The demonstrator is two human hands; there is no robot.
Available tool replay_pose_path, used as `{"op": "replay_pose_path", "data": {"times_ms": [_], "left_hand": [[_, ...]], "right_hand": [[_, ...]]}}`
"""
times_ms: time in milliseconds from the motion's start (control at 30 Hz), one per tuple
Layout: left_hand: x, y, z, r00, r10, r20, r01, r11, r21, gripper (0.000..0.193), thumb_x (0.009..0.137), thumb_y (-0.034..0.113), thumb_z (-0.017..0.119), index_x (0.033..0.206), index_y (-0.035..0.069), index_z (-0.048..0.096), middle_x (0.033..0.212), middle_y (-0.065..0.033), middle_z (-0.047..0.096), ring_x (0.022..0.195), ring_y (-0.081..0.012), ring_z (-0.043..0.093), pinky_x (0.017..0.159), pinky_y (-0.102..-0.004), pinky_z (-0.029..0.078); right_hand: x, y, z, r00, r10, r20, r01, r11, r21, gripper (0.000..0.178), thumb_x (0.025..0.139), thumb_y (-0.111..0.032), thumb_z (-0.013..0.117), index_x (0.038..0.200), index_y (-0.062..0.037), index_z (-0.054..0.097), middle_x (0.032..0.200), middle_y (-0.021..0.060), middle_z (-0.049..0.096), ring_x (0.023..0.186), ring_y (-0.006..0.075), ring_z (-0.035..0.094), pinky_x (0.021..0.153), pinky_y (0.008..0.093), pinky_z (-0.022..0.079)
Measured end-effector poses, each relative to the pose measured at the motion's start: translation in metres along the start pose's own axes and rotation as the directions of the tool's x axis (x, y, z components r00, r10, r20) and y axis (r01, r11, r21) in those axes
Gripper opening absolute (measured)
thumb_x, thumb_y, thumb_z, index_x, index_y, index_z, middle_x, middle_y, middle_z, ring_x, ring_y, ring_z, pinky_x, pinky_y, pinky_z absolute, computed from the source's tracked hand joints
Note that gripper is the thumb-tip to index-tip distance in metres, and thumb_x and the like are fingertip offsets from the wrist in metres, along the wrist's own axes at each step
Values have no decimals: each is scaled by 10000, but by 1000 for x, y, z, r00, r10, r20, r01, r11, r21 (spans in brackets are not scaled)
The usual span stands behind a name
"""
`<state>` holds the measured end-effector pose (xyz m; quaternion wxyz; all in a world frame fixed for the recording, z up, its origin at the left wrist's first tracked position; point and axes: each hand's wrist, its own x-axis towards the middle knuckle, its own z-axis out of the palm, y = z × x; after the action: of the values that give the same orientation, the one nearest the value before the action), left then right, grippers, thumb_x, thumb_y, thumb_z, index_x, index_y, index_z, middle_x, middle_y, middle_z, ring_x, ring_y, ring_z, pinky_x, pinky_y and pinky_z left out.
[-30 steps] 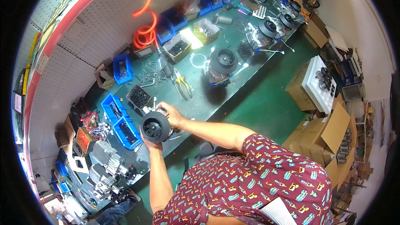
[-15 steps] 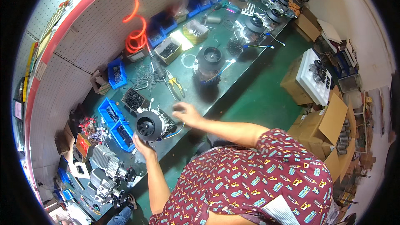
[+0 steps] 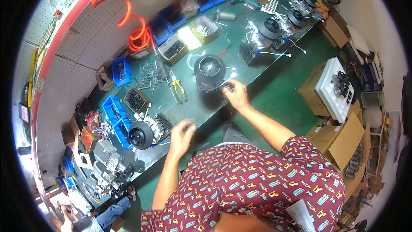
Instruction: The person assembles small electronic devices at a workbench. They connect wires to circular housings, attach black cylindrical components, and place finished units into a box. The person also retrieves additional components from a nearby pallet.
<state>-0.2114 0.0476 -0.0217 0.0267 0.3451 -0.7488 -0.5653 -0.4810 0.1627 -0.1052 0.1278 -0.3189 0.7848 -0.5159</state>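
Observation:
A motor unit with a round black fan housing point(image 3: 210, 69) stands on the green bench in front of me. At its near right side my right hand point(image 3: 236, 96) pinches the blue-and-white wire lead point(image 3: 218, 87) coming from it. My left hand point(image 3: 182, 137) hangs by the bench edge, smeared by motion, between that unit and a second one. The second motor unit point(image 3: 141, 135), with a black fan and finned metal body, sits to the left, apart from my left hand. Yellow-handled pliers point(image 3: 177, 87) and a power screwdriver point(image 3: 162, 68) lie between and beyond the units.
Blue bins point(image 3: 114, 111) and a box of black screws point(image 3: 135, 100) stand at the left. An orange coiled hose point(image 3: 139, 38) hangs over the back. More fan units point(image 3: 269, 29) stand far right. Cartons point(image 3: 319, 90) are on the floor. Another person point(image 3: 88, 221) is at lower left.
My hands have left the left-hand motor unit, which now rests on the bench. My right hand has moved right to the other unit's wires. My left hand has moved right.

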Motion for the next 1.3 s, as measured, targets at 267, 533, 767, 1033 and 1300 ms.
{"op": "replay_pose_path", "data": {"times_ms": [267, 533, 767, 1033, 1300], "left_hand": [[131, 13, 27, 956, 223, -192, -115, 885, 452, 266, 856, 94, 746, 1051, -60, 649, 896, -203, 723, 810, -292, 715, 753, -358, 550], [133, 14, 34, 928, 303, -217, -178, 871, 457, 187, 864, 49, 714, 1035, -2, 656, 865, -202, 716, 787, -318, 728, 707, -368, 540], [136, 1, 27, 956, 237, -172, -142, 890, 433, 213, 857, 147, 725, 1040, 50, 676, 913, -218, 700, 861, -422, 674, 733, -464, 529], [148, -7, 9, 932, 167, -322, -151, 986, 73, 217, 896, 86, 675, 1071, -42, 671, 839, -81, 687, 742, -126, 627, 707, -282, 505], [176, 14, 21, 960, 108, -258, -149, 979, -143, 136, 906, 37, 651, 1013, -14, 717, 911, 0, 700, 811, -78, 600, 753, -262, 498]], "right_hand": [[19, -3, -15, 984, -82, 158, 105, 985, -140, 228, 791, -205, 726, 951, -48, 689, 865, 116, 679, 737, 283, 682, 689, 400, 552], [25, -3, -17, 972, -119, 201, 137, 988, -77, 194, 791, -174, 735, 884, -57, 611, 793, 107, 630, 747, 319, 660, 654, 443, 524], [21, -2, -17, 946, -302, 122, 318, 936, -153, 201, 835, -173, 706, 932, -49, 580, 887, 124, 615, 836, 345, 643, 725, 451, 516], [51, -12, -27, 984, -104, -146, 99, 994, -36, 220, 788, -159, 718, 974, -54, 666, 1004, 96, 659, 969, 301, 605, 857, 409, 474], [80, -6, -5, 975, 91, 201, -67, 990, -122, 312, 810, -274, 711, 1051, -77, 735, 1161, 96, 680, 1155, 307, 559, 977, 498, 381]]}}
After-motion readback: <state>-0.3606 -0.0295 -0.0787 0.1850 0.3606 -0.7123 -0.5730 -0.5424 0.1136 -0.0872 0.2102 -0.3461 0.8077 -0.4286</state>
